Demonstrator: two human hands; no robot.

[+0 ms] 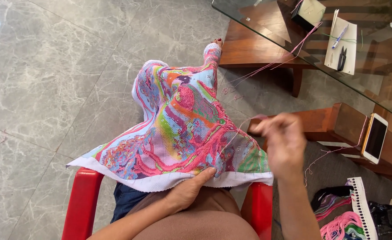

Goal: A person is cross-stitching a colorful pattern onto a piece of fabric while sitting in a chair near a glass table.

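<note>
A large multicoloured cross-stitch cloth lies over my lap and legs, mostly pink, blue and green, with a white border at its near edge. My left hand pinches that near edge, thumb on top of the stitching. My right hand is raised to the right of the cloth, blurred, fingers closed on a thin pink thread that runs down into the fabric. Whether a needle is in those fingers cannot be made out.
I sit in a red plastic chair on a grey marble floor. A glass-topped wooden table at upper right carries paper, a pen and small snips. A phone lies on a wooden ledge. Skeins of thread sit at lower right.
</note>
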